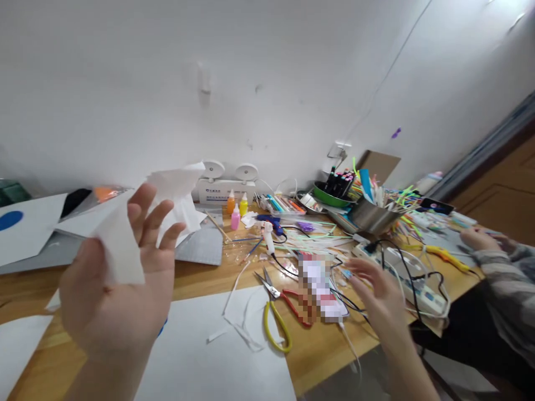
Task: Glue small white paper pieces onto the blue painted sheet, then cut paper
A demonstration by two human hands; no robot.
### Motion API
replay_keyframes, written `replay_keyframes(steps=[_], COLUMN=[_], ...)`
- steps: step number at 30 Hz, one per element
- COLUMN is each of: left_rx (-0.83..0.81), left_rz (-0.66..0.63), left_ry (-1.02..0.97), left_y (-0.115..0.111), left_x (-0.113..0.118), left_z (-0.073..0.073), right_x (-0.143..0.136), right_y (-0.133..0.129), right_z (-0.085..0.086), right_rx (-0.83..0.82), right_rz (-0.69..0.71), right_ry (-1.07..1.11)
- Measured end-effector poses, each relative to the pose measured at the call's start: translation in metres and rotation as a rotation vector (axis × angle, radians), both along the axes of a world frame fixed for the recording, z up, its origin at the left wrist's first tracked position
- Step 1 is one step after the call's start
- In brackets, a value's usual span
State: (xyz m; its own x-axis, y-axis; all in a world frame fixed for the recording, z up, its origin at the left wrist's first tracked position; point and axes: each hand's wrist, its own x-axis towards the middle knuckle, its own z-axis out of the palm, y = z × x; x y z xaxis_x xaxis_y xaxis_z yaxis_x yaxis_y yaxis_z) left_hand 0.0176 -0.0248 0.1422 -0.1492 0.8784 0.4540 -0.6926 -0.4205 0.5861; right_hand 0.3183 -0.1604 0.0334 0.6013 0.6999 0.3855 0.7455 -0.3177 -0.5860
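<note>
My left hand (125, 284) is raised over the left side of the table, its thumb pressing a small white piece of paper (124, 242) against the palm side while the other fingers stand curled and spread. My right hand (382, 295) hovers at the right, nothing visible in it, with fingers loosely bent and apart. Beside its fingertips lies a phone-like object (320, 287), blurred out by pixels. Scissors (272, 292) with a yellow and a red handle lie between the hands. Under them a large white sheet (209, 345) and thin paper strips (244, 328) cover the table front.
A white glue gun (267, 236), small paint bottles (236, 217) and markers (286, 204) stand or lie behind. To the right are a metal container (371, 217) of sticks, a power strip (422, 289) with tangled cords, and another person's hands (480, 239). Crumpled white paper (179, 195) rises at left.
</note>
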Motion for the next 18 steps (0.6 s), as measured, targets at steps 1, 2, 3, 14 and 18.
replay_keyframes(steps=[1,2,3,14,18], left_rx=[-0.002,0.0,0.005,0.03,0.041], left_rz=[-0.009,-0.015,-0.024,-0.046,-0.075], left_ry=[0.003,0.005,0.004,0.004,0.003], left_y=[-0.001,-0.001,-0.002,-0.003,-0.002], left_x=[0.0,0.0,0.0,-0.003,-0.006], left_z=[0.0,0.0,0.0,-0.002,-0.003], right_x=[0.009,0.017,0.023,0.024,0.024], right_y=[0.019,0.036,0.049,0.106,0.113], right_z=[-0.009,-0.02,-0.031,-0.055,-0.057], right_rx=[-0.033,-0.086,-0.157,-0.679,-0.764], right_rz=[0.038,0.063,0.056,-0.121,-0.152], right_ry=[0.008,0.008,0.002,-0.201,-0.25])
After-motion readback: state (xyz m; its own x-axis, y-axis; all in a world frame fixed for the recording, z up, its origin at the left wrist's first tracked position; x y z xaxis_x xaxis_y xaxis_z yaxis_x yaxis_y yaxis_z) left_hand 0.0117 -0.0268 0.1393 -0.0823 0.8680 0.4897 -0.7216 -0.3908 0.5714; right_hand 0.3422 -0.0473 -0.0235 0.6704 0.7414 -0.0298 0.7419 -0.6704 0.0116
